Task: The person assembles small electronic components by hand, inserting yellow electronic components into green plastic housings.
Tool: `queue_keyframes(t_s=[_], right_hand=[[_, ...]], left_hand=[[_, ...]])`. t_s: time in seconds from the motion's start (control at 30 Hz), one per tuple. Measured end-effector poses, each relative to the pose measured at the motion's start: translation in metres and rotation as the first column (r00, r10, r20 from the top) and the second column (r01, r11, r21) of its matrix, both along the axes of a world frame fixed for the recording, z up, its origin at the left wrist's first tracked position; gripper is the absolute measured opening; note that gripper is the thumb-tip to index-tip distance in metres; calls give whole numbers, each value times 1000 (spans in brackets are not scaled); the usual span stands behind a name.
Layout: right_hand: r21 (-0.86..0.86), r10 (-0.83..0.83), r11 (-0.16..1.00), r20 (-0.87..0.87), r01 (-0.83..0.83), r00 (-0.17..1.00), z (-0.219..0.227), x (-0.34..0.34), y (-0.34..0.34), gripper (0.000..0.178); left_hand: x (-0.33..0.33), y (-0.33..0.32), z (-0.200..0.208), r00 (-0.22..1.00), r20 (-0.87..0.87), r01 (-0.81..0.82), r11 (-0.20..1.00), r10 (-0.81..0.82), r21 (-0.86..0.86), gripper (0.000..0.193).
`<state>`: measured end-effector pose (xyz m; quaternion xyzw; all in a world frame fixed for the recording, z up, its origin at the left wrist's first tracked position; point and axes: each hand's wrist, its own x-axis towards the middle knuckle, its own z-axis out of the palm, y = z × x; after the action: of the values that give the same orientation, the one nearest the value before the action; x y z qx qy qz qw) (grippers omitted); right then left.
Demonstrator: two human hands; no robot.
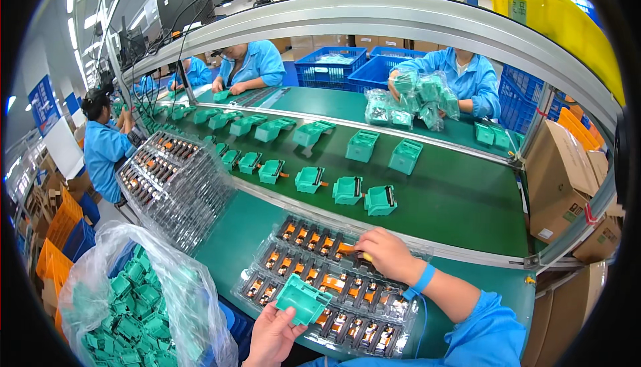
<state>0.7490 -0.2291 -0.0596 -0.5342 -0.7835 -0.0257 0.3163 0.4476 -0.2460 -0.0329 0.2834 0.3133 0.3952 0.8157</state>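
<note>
My left hand [274, 333] grips a green plastic housing [304, 299], its open hollow side facing up, above the near edge of a clear blister tray [244, 280]. Over the tray's far right part, my right hand [389, 255] has its fingers closed on a small black part with an orange strip [346, 249], partly hidden by the fingers. Rows of similar black parts with orange strips [334, 281] fill many of the tray's pockets. A blue wrist strap [422, 279] with a thin cord circles my right wrist.
Beyond the tray, a green conveyor belt [454, 200] carries two rows of green housings [309, 179]. At left stand stacked blister trays [177, 193] and a clear bag [80, 300] full of green housings. Co-workers in blue sit across the belt; one handles bagged green parts [427, 93].
</note>
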Motion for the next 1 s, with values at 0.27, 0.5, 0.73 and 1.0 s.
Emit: queue_keyframes(t_s=[0.27,0.5,0.73,1.0], right_hand=[[-346,-208,921,-827,-182,522,60,-52,-54,19],[-327,-168,944,-592,-45,788,51,-63,-52,19],[-415,-174,904,-576,-102,799,37,-59,-48,18],[-484,-262,794,-818,-368,512,19,-52,-47,22]], left_hand=[[31,11,-15,966,-201,-123,973,163,196,30],[42,3,-13,953,-245,-75,924,177,374,33],[42,-3,-9,945,-303,5,920,124,392,34],[43,0,-11,962,-265,23,942,71,336,34]])
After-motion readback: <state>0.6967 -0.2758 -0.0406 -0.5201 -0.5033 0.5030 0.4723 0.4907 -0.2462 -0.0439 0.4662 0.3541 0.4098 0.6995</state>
